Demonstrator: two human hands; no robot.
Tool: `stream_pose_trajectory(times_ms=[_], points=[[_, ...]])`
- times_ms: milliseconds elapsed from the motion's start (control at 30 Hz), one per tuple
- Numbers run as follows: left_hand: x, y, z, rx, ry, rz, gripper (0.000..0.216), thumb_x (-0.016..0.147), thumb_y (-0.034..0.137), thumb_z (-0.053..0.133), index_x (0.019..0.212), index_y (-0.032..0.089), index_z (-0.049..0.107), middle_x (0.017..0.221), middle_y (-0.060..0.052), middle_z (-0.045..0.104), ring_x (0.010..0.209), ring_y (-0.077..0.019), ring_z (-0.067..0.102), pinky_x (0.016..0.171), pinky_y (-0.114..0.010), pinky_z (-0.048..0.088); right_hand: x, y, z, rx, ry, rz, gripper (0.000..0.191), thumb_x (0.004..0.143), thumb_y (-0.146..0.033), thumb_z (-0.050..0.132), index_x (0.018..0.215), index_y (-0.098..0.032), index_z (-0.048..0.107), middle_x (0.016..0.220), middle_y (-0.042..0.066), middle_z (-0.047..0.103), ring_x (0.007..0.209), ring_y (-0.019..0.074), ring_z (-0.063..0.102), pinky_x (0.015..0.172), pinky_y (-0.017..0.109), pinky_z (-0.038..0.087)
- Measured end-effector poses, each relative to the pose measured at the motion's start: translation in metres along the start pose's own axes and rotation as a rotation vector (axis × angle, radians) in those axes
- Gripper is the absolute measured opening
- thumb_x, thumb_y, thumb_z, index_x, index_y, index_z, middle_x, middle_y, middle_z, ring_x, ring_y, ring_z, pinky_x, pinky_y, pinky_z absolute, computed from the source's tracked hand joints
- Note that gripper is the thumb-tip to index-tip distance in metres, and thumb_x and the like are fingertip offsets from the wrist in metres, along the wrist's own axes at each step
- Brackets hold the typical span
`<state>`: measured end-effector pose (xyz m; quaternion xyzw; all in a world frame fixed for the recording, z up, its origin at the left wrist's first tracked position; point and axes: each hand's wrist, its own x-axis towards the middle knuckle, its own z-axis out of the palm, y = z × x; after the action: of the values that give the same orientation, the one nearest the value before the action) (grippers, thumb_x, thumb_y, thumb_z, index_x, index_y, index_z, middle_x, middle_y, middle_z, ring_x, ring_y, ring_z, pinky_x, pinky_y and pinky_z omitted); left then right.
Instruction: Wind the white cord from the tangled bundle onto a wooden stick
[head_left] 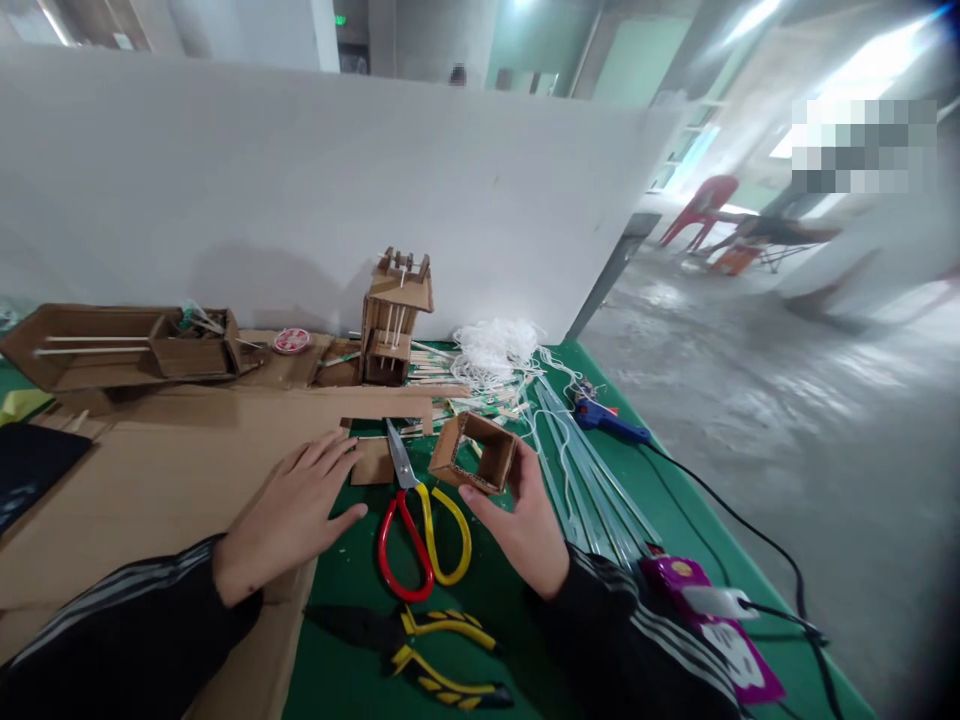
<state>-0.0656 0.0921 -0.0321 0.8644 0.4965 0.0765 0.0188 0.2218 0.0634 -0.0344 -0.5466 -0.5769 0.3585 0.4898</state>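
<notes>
My right hand [525, 515] grips a small open-ended cardboard box [448, 452], thumb at its near edge and fingers round its right side. The box is tilted so I see into its hollow inside. My left hand [296, 505] is spread palm down over the large cardboard sheet [180, 470], its fingertips near a small cardboard square [371, 463]. Between my hands lie scissors [409, 475] with one red and one yellow handle. Closer to me rest black and yellow pliers [394, 640].
A cardboard tower [390, 320] stands against the white partition [337, 180]. Left of it is a long cardboard model [97, 340]. White string [495, 350], thin sticks, clear glue sticks [592, 470] and a blue glue gun [611, 422] with a trailing cord lie on the right.
</notes>
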Motion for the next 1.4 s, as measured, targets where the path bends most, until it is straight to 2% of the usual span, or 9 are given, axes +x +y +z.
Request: stream_pose_trajectory(times_ms=[200,433,533,667,833,933,1033,1167,1400], points=[[0.021,0.000,-0.003,-0.074,-0.066,0.008,0.056,0.085,0.049,0.056,0.135,0.023,0.051,0.144,-0.012,0.051,0.140,-0.0346,0.032,0.111,-0.056,0.025,-0.004,-0.005,0.001,-0.004,-0.106,-0.060,0.071,0.078,-0.031,0.074,0.136,-0.025,0.034,0.135,0.011,0.053,0.125,0.0257,0.052,0.105,0.044,0.043],[0.019,-0.001,-0.006,-0.049,-0.045,0.002,0.053,0.081,0.048,0.061,0.126,0.020,0.059,0.129,-0.016,0.059,0.129,-0.0362,0.043,0.108,-0.054,0.028,-0.007,-0.009,0.000,-0.050,-0.123,-0.103,0.076,0.074,-0.024,0.076,0.137,-0.027,0.034,0.138,0.009,0.049,0.128,0.0254,0.048,0.109,0.044,0.039],[0.013,-0.001,-0.020,0.011,-0.042,0.012,0.057,0.079,0.047,0.062,0.128,0.019,0.057,0.127,-0.015,0.059,0.124,-0.0366,0.045,0.106,-0.052,0.031,-0.007,-0.010,-0.001,-0.108,-0.085,-0.125,0.075,0.073,-0.025,0.076,0.136,-0.026,0.035,0.138,0.009,0.047,0.128,0.0262,0.047,0.110,0.045,0.038],[0.001,0.003,-0.052,0.012,-0.062,-0.019,0.064,0.079,0.048,0.061,0.136,0.021,0.051,0.118,-0.013,0.060,0.114,-0.0362,0.051,0.097,-0.051,0.040,-0.006,-0.011,-0.001,-0.184,-0.039,-0.125,0.074,0.074,-0.027,0.075,0.136,-0.022,0.036,0.140,0.012,0.045,0.131,0.0287,0.044,0.111,0.049,0.035],[-0.004,0.031,-0.081,-0.225,0.006,0.044,0.069,0.079,0.046,0.063,0.142,0.028,0.039,0.136,-0.009,0.048,0.121,-0.0322,0.050,0.101,-0.042,0.044,-0.011,-0.010,0.003,-0.220,-0.200,-0.135,0.078,0.071,-0.030,0.078,0.137,-0.021,0.038,0.140,0.013,0.048,0.131,0.0294,0.044,0.111,0.048,0.035],[0.003,0.049,-0.073,-0.280,0.000,0.198,0.072,0.076,0.039,0.067,0.141,0.026,0.039,0.148,-0.008,0.040,0.130,-0.0324,0.044,0.108,-0.043,0.039,-0.016,-0.007,0.007,-0.252,-0.281,-0.164,0.085,0.067,-0.033,0.080,0.139,-0.020,0.037,0.139,0.013,0.050,0.129,0.0297,0.047,0.109,0.047,0.037],[0.011,0.057,-0.055,-0.331,-0.035,0.279,0.075,0.078,0.035,0.066,0.145,0.025,0.034,0.150,-0.007,0.042,0.134,-0.0302,0.042,0.112,-0.042,0.036,-0.017,-0.005,0.009,-0.305,-0.316,-0.178,0.089,0.064,-0.035,0.082,0.139,-0.020,0.039,0.138,0.013,0.052,0.127,0.0311,0.049,0.108,0.048,0.037],[0.014,0.055,-0.038,-0.385,-0.080,0.264,0.078,0.078,0.031,0.064,0.148,0.027,0.030,0.149,-0.007,0.045,0.132,-0.0296,0.045,0.111,-0.043,0.038,-0.014,-0.004,0.010,-0.360,-0.359,-0.183,0.090,0.061,-0.039,0.084,0.138,-0.020,0.042,0.136,0.014,0.056,0.124,0.0322,0.051,0.108,0.050,0.036],[0.013,0.054,-0.030,-0.456,-0.130,0.194,0.077,0.079,0.027,0.062,0.148,0.026,0.030,0.149,-0.008,0.044,0.134,-0.0294,0.042,0.112,-0.045,0.036,-0.012,-0.002,0.012,-0.383,-0.421,-0.147,0.094,0.060,-0.048,0.083,0.138,-0.016,0.041,0.134,0.016,0.057,0.123,0.0317,0.053,0.108,0.050,0.036]])
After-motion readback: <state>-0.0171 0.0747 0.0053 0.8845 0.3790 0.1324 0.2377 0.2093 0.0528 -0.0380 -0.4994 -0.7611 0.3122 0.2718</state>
